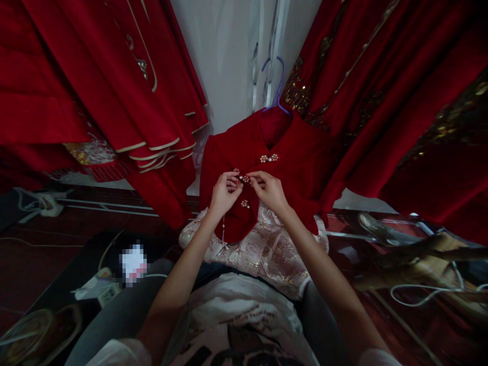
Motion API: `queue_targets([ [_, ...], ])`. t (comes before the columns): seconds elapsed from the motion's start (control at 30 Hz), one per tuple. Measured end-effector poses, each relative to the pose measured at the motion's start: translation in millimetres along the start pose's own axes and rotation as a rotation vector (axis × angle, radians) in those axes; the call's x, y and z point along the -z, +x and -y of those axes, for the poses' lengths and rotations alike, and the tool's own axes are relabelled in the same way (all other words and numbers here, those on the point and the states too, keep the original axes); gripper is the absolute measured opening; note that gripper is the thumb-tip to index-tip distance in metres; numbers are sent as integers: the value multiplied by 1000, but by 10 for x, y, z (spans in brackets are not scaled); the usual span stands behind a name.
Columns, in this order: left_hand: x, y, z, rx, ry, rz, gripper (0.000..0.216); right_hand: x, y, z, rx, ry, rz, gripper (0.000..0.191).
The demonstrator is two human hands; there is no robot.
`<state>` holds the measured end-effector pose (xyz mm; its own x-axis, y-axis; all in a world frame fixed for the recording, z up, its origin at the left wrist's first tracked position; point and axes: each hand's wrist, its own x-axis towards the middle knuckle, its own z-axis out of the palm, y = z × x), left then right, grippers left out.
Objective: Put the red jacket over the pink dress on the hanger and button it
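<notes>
Red velvet jacket (pixel 293 157) hangs on a blue hanger (pixel 275 84) before the person, front facing them — handy for reaching its fastenings. Left hand (pixel 224 192) and right hand (pixel 270 190) both pinch the pearl clasp (pixel 242 178) at mid-chest, fingertips nearly touching. Another clasp (pixel 269 158) sits closed above.

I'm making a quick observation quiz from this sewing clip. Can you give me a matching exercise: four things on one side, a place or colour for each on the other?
Things:
1. hanger hook
2. middle clasp
3. top clasp
4. pale brocade skirt

Descriptions:
A. pinched between both hands' fingertips
B. blue
C. under the red jacket, over the lap
D. just below the collar, untouched

Pairs: 1-B, 2-A, 3-D, 4-C
</notes>
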<state>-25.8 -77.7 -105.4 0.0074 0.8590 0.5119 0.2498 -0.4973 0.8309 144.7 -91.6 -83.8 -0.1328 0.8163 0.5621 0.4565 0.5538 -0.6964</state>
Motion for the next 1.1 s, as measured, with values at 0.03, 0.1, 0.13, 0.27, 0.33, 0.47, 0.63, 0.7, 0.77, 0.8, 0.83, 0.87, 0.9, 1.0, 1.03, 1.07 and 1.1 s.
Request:
queue_targets([
  [0.03, -11, -79, 4, 10, 8, -12, 31, 74, -32, 14, -35, 22, 37, 23],
  [0.1, -41, -270, 8, 45, 30, 15, 25, 250, -116, 47, -97, 33, 89, 24],
  [0.13, -60, -373, 8, 70, 43, 61, 22, 347, -165, 66, -124, 20, 112, 24],
  [0.27, -153, -712, 6, 119, 160, 257, 30, 705, -338, 122, -215, -111, 258, 21],
  [0.33, -192, -788, 3, 31, 340, 259, 35, 810, -385, 118, -249, -187, 330, 20],
  [0.47, -205, -767, -9, -192, 688, 207, 27, 800, -424, 52, -251, -316, 362, 19],
  [0.63, -143, -695, -26, -253, 642, 224, 16, 619, -467, 0, -298, -453, 348, 26],
  [0.7, -130, -699, -17, -210, 529, 219, 16, 574, -483, -18, -284, -523, 287, 24],
  [0.77, -137, -714, 8, -143, 389, 205, 14, 543, -490, -58, -240, -585, 265, 17],
  [0.8, -146, -721, 24, -99, 313, 193, 14, 529, -489, -86, -219, -605, 269, 15],
  [0.83, -158, -726, 42, -51, 240, 180, 13, 514, -485, -117, -200, -609, 283, 16],
  [0.87, -171, -729, 59, 0, 178, 168, 14, 501, -478, -147, -186, -595, 302, 18],
  [0.9, -184, -729, 74, 50, 130, 158, 14, 488, -468, -174, -178, -564, 326, 21],
  [1.0, -209, -715, 104, 167, 53, 134, 16, 476, -432, -194, -181, -413, 392, 23],
  [1.03, -214, -709, 110, 189, 25, 127, 16, 483, -422, -173, -185, -354, 403, 23],
  [1.07, -216, -703, 113, 205, -8, 120, 15, 493, -413, -139, -186, -292, 410, 22],
  [1.1, -218, -698, 115, 214, -41, 114, 14, 503, -407, -93, -185, -226, 416, 22],
])
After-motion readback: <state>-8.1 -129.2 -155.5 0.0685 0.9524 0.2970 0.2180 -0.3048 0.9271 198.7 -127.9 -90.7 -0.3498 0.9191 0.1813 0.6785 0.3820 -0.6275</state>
